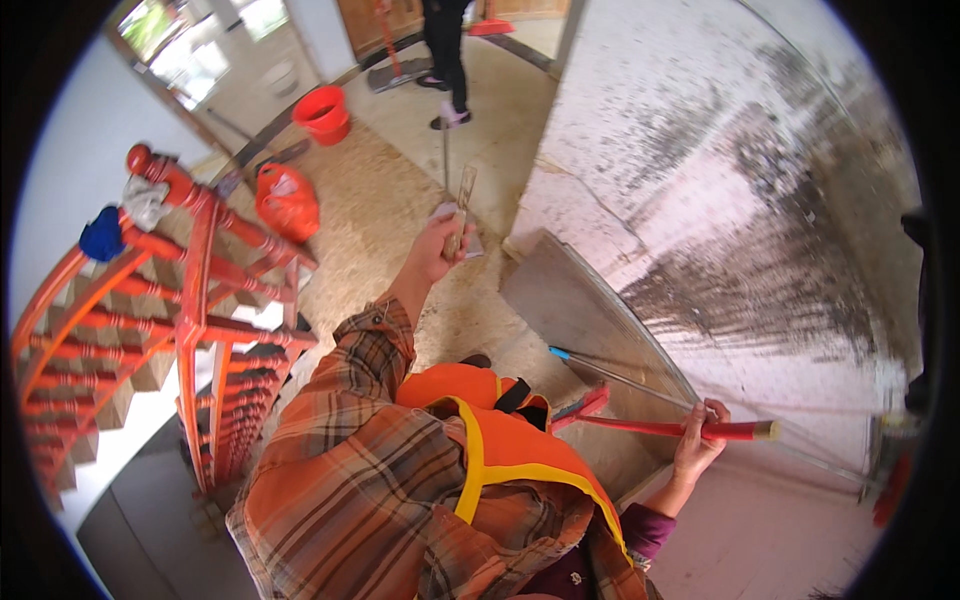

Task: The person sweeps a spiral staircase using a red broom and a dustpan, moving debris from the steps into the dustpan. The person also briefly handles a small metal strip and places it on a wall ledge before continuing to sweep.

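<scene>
My left hand [435, 250] is stretched forward over the floor, its fingers closed round a worn, brownish-grey handle [464, 200]. A pale lilac flat piece [474, 245] shows beside the fist; whether it joins the handle I cannot tell. At the right, my right hand [694, 450] grips the red handle [650, 427] of a broom near its upper end. The broom's reddish head [582, 408] is in front of my body, partly hidden by my orange vest [520, 440]. A thin metal pole [630, 380] with a blue tip runs just beyond the broom handle.
A grey panel [600, 300] leans by the stained wall [720, 200] on the right. To the left stands a red wooden stair railing [200, 280]. Ahead are a red bucket [322, 115], a red plastic bag [287, 203] and another person's legs [447, 55].
</scene>
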The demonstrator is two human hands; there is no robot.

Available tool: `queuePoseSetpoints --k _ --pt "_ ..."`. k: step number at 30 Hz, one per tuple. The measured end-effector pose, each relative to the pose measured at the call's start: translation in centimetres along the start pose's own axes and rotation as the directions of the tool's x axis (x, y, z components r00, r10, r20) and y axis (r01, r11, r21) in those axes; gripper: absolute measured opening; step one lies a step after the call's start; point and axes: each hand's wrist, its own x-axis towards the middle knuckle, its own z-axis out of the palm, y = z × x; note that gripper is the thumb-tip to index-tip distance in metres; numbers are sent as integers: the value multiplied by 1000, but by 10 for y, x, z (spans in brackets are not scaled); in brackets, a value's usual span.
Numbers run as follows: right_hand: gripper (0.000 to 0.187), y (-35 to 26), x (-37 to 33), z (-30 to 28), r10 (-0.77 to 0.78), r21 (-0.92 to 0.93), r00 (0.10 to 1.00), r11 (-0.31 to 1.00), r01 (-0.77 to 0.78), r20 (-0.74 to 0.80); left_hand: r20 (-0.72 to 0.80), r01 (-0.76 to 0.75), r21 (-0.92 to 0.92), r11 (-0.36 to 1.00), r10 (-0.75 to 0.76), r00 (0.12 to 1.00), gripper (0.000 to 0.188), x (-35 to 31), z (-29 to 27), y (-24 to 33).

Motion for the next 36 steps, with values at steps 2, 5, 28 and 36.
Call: queuePoseSetpoints --k 2,5,28,36 --pt "11 17 2 13 3 40 1000 999 -3 12 9 -20 -143 989 22 1000 28 -1 -28 29" --pt "7 44 6 26 78 151 997 986 -74 -27 66 -54 -369 928 84 994 31 -18 -68 59" --pt "16 40 39 123 227 101 900 974 -204 -372 -462 -1 832 555 693 553 34 -26 -413 267" --pt "20 20 41 184 279 46 860 957 -287 -428 -609 563 716 412 764 215 39 -73 -523 328"
